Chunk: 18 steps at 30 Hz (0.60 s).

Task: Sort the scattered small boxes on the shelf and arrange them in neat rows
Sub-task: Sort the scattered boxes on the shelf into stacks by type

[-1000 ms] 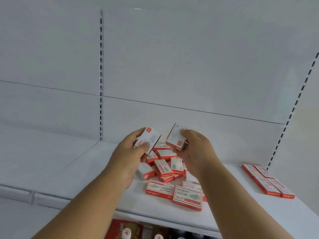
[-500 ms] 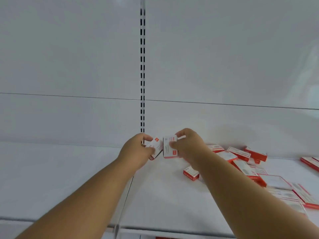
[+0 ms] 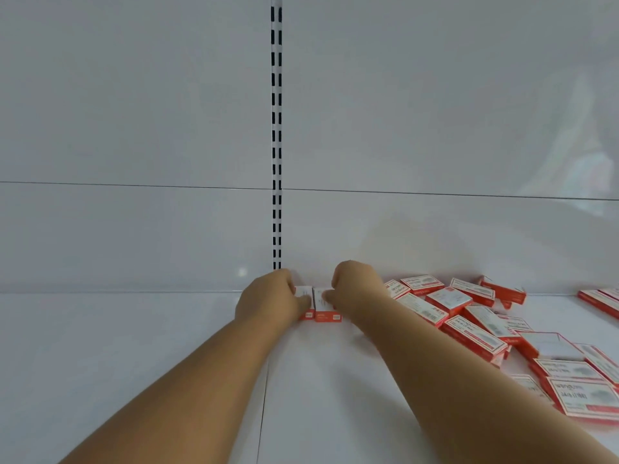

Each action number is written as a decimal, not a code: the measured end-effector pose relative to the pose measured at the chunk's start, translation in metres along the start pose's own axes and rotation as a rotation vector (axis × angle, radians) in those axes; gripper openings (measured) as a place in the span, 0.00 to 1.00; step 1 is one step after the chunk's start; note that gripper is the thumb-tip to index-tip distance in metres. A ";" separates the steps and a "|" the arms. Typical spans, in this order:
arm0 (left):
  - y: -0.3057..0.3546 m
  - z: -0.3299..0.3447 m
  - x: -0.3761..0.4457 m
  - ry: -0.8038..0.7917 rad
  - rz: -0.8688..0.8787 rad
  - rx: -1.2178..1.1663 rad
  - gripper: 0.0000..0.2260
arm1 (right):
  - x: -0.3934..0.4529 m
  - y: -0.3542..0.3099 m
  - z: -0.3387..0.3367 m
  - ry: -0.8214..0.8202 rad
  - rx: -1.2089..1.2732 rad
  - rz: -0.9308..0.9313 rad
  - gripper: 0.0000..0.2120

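Note:
Two small red-and-white boxes sit side by side on the white shelf (image 3: 318,390), close to the back wall below the slotted upright. My left hand (image 3: 268,303) grips the left box (image 3: 305,306). My right hand (image 3: 355,286) grips the right box (image 3: 325,309). The two boxes touch each other and stand flat on the shelf. A scattered pile of the same boxes (image 3: 469,316) lies to the right of my right forearm, several overlapping and tilted.
The slotted upright (image 3: 276,128) runs down the white back panel to the shelf. More boxes (image 3: 599,299) lie at the far right edge. A seam (image 3: 263,413) divides the shelf boards; bare white shelf spreads to the left of it.
Both hands have moved forward and down, setting the two boxes on the shelf by the back wall. The view has turned left, so the pile now sits at the right.

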<state>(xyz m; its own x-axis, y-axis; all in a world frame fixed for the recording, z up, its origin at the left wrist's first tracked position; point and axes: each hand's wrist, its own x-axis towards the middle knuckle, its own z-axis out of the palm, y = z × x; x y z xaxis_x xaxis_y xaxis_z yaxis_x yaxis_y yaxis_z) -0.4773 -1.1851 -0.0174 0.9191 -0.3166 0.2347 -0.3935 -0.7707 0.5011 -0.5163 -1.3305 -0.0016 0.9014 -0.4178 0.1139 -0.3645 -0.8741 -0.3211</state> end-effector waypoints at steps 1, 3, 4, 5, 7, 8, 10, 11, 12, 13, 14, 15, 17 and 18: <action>-0.002 0.002 0.002 0.010 0.006 -0.006 0.11 | 0.000 -0.001 0.001 0.026 0.002 -0.003 0.07; -0.005 0.003 0.003 0.024 0.017 -0.006 0.11 | 0.001 -0.003 0.003 0.044 -0.009 -0.008 0.08; -0.006 0.004 0.003 0.031 0.026 -0.003 0.11 | 0.001 -0.004 0.003 0.049 -0.013 -0.007 0.08; -0.007 0.004 0.003 0.040 0.040 0.004 0.11 | 0.001 -0.004 0.003 0.053 -0.012 -0.001 0.08; -0.008 0.004 0.002 0.069 0.091 0.037 0.08 | -0.001 -0.003 -0.002 0.071 -0.015 -0.003 0.08; -0.008 0.003 0.001 0.088 0.128 0.049 0.07 | -0.003 -0.002 -0.007 0.091 -0.013 -0.013 0.07; -0.003 0.002 -0.002 0.134 0.228 0.045 0.05 | -0.006 0.003 -0.021 0.141 0.022 -0.023 0.07; 0.001 0.001 -0.004 0.148 0.279 0.031 0.04 | -0.008 0.007 -0.029 0.162 0.047 -0.026 0.06; 0.007 0.001 -0.006 0.145 0.325 0.015 0.03 | -0.011 0.011 -0.038 0.179 0.067 -0.031 0.06; 0.014 0.001 -0.008 0.124 0.362 0.003 0.03 | -0.013 0.016 -0.046 0.193 0.077 -0.040 0.07; 0.021 0.001 -0.010 0.093 0.388 -0.005 0.02 | -0.016 0.021 -0.054 0.206 0.080 -0.052 0.09; 0.029 0.001 -0.012 0.058 0.404 -0.010 0.01 | -0.018 0.028 -0.061 0.216 0.081 -0.061 0.10; 0.045 0.003 -0.014 -0.005 0.426 -0.015 0.02 | -0.021 0.042 -0.070 0.221 0.077 -0.058 0.11; 0.053 0.003 -0.014 -0.033 0.429 -0.013 0.03 | -0.021 0.050 -0.073 0.214 0.072 -0.045 0.09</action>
<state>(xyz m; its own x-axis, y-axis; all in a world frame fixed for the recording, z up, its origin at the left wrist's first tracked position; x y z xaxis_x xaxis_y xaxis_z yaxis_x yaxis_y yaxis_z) -0.5108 -1.2231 0.0028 0.6722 -0.6246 0.3975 -0.7402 -0.5582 0.3748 -0.5709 -1.3835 0.0482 0.8435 -0.4286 0.3236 -0.3008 -0.8762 -0.3766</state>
